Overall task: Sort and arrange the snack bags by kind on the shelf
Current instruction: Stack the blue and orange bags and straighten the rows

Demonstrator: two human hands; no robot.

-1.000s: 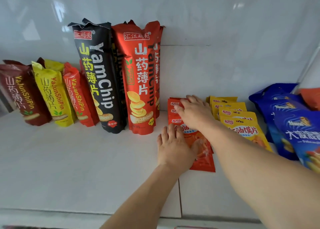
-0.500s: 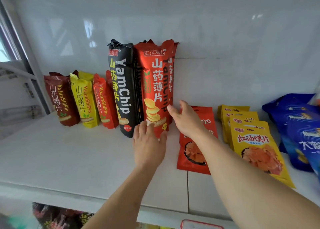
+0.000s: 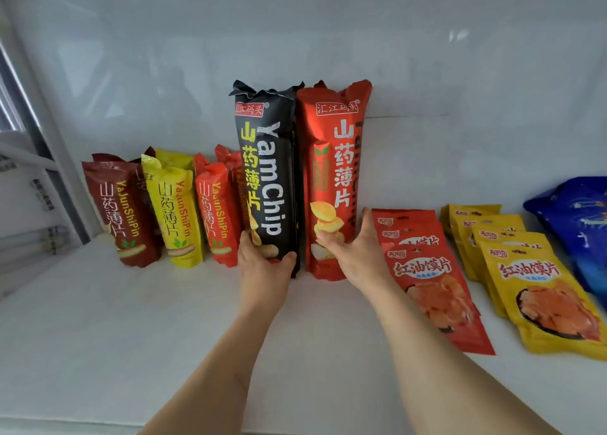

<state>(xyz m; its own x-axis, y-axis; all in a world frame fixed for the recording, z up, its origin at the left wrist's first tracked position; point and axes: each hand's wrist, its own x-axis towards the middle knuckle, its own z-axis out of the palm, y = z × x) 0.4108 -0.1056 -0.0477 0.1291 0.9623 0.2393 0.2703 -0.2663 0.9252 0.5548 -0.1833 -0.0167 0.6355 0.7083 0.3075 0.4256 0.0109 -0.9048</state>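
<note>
Here, on the white shelf [image 3: 98, 319], the person's left hand [image 3: 262, 270] wraps around the foot of the tall black YamChip bag [image 3: 267, 178], thumb on one edge and fingers curled over the other, while the right hand [image 3: 356, 257] clasps the lower part of the tall red yam chip bag [image 3: 333, 172] touching it on the 3 o'clock side. Both tall bags stand upright against the back wall [image 3: 460, 73] at about 12 o'clock from the hands. Out toward 9 o'clock runs a row of shorter upright bags: a dark red bag [image 3: 121, 211], a yellow bag [image 3: 174, 214] and a small red bag [image 3: 215, 214], each with another bag behind it (only tops and edges of those show). Toward 3 o'clock, flat red pouches [image 3: 430, 280] lie overlapped on the shelf, just beside the right wrist, and past them a stack of flat yellow pouches [image 3: 532, 283] fans forward. At the far 3 o'clock edge sit blue bags [image 3: 578, 217], partly cut off by the frame.
</note>
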